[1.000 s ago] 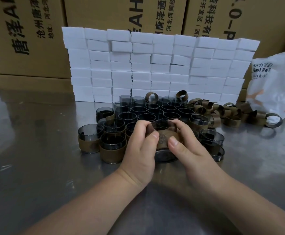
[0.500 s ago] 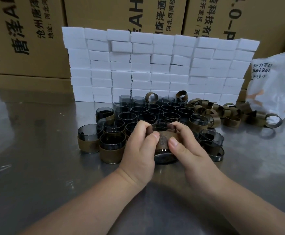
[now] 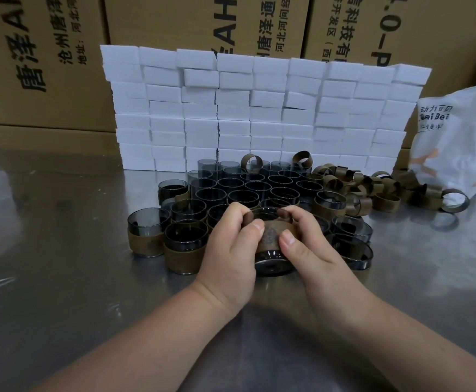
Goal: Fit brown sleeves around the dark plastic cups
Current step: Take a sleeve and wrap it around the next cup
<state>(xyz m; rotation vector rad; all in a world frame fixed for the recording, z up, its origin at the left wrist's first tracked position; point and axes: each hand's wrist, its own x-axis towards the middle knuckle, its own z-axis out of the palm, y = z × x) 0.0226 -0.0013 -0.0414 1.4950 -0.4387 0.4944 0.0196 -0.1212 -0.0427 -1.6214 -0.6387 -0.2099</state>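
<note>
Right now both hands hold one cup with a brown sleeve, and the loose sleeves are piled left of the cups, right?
No. The head view shows the loose sleeves piled right of the cups. The left hand and right hand do hold one sleeved cup.

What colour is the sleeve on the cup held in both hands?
The sleeve is mottled brown; head view shows it.

The left forearm (image 3: 146, 340) and right forearm (image 3: 386, 329) were bare and angled inward toward each other. The left hand (image 3: 231, 250) and right hand (image 3: 313, 250) faced one another, fingers (image 3: 255, 230) curled round a single cup (image 3: 273, 264) held between them. The thumbs nearly met in front, and the other fingertips hooked over its top.
</note>
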